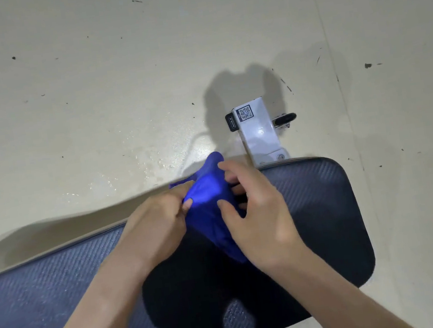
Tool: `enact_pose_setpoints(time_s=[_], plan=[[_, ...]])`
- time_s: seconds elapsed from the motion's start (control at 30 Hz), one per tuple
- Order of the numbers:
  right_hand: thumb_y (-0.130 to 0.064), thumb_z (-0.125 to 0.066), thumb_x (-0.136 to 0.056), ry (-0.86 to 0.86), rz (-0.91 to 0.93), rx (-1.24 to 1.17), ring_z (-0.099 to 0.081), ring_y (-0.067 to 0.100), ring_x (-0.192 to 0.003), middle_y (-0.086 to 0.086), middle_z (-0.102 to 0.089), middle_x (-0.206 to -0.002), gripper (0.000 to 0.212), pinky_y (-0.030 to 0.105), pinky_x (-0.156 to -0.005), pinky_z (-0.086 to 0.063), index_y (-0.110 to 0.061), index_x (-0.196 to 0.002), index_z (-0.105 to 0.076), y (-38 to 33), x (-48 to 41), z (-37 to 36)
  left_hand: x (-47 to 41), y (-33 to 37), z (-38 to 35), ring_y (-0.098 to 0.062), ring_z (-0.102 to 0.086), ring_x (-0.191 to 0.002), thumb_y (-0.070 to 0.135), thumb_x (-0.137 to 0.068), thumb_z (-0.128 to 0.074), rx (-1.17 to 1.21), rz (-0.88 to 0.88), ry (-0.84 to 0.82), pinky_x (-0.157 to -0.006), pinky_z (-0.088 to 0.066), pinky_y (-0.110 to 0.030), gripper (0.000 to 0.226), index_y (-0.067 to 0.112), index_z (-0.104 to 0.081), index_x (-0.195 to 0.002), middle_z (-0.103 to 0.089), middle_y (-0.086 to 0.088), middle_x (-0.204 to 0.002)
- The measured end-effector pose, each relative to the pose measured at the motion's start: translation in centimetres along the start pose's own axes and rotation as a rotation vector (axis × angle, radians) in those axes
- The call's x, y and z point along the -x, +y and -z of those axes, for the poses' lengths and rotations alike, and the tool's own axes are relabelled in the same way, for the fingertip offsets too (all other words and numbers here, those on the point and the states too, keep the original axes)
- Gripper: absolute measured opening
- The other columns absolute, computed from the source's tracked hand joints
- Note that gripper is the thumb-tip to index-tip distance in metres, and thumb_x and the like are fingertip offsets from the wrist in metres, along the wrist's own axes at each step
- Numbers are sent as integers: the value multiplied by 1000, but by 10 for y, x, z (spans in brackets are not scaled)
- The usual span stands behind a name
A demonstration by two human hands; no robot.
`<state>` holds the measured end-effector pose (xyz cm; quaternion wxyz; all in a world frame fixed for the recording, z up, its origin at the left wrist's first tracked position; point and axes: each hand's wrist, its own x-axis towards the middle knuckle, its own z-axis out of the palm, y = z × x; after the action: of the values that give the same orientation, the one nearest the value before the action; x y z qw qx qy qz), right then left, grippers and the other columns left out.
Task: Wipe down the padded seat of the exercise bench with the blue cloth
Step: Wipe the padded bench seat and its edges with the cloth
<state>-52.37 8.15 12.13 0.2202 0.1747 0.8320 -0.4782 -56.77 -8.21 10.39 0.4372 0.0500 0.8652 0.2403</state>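
Two bare forearms reach in from the bottom edge, over the dark grey-blue padded bench seat [320,205] with its woven texture, which runs across the lower half of the view and ends in a rounded edge on the right. Beyond it spreads the pale, scuffed concrete floor [89,84], wet and glossy just past the seat. Held above the seat between both hands is the bunched bright blue cloth [210,208]. On its side, the left hand [157,226] pinches a fold with curled fingers, while the right hand [260,213] grips the other side, fingers spread and bent around the fabric. Past the seat's far edge sits a white metal frame foot [261,133] bearing a QR code sticker [245,112].
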Motion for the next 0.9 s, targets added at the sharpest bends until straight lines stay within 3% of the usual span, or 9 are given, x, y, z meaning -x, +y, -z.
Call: enact_pose_setpoints(time_s=[0.1, 0.17, 0.33, 0.4, 0.47, 0.53, 0.67, 0.77, 0.9], plan=[[-27, -63, -88, -34, -104, 135, -60, 17, -100, -5, -52, -124, 56, 39, -92, -50, -31, -139, -39, -10, 3, -11, 8, -10, 7, -6, -59, -91, 15, -98, -40, 96, 41, -10, -80, -45, -19, 42, 49, -52, -119, -67, 21, -97], [-34, -69, -84, -7, -185, 121, -63, 17, -92, -6, -63, -107, 51, 38, -88, -51, -28, -130, -47, -12, 0, -13, 9, -12, 11, -10, -59, -96, 8, -93, -41, 97, 49, -9, -84, -48, -26, 51, 51, -49, -119, -68, 19, -101], [-39, -77, -76, -102, -459, -286, -64, 17, -70, -2, -69, -72, 27, 32, -67, -51, -17, -86, -65, -19, -17, -7, 7, -2, 11, -22, -62, -97, 17, -63, -35, 40, 54, 26, -79, -51, -36, 60, 39, -57, -115, -71, 9, -101], [-52, -67, -79, -163, -587, -418, -54, 21, -59, 2, -60, -61, 42, 34, -60, -40, -11, -75, -66, -18, -23, 0, 6, 6, 7, -22, -61, -98, 13, -67, -37, 107, 6, 93, -81, -50, -35, 54, 31, -65, -109, -70, 5, -105], [-55, -62, -81, -272, -740, -519, -50, 24, -60, 6, -58, -62, 50, 34, -63, -36, -6, -86, -71, -14, -24, 8, 9, 11, 8, -14, -59, -98, 4, -72, -40, 261, -27, 257, -84, -47, -28, 49, 24, -69, -106, -67, 4, -105], [-42, -66, -85, -372, -753, -626, -52, 28, -71, 13, -62, -75, 37, 36, -71, -36, -7, -94, -72, -12, -19, 10, 17, 10, 9, -6, -57, -97, -1, -72, -39, 413, -11, 419, -84, -45, -17, 51, 21, -71, -105, -66, 7, -104], [-27, -71, -83, -460, -649, -804, -58, 28, -104, 28, -58, -111, 38, 41, -106, -40, -8, -115, -66, -6, -6, 11, 30, 3, 11, 4, -64, -74, -15, -81, -50, 832, 223, 560, -70, -51, -13, 49, 23, -70, -104, -69, 13, -94], [-14, -72, -78, -432, -622, -871, -66, 28, -94, 15, -69, -106, 31, 33, -83, -55, -7, -107, -70, -12, -6, 13, 34, -12, 11, 1, -59, -63, -12, -82, -54, 905, 329, 619, -58, -46, -6, 47, 26, -69, -106, -68, 13, -90], [-8, -70, -81, -166, -569, -796, -71, 25, -82, 15, -74, -98, 34, 31, -66, -59, 4, -112, -65, -13, -10, 23, 40, -36, 7, -8, -59, -103, -13, -78, -50, 747, 281, 685, -96, -44, -16, 57, 40, -68, -93, -64, 10, -109]])
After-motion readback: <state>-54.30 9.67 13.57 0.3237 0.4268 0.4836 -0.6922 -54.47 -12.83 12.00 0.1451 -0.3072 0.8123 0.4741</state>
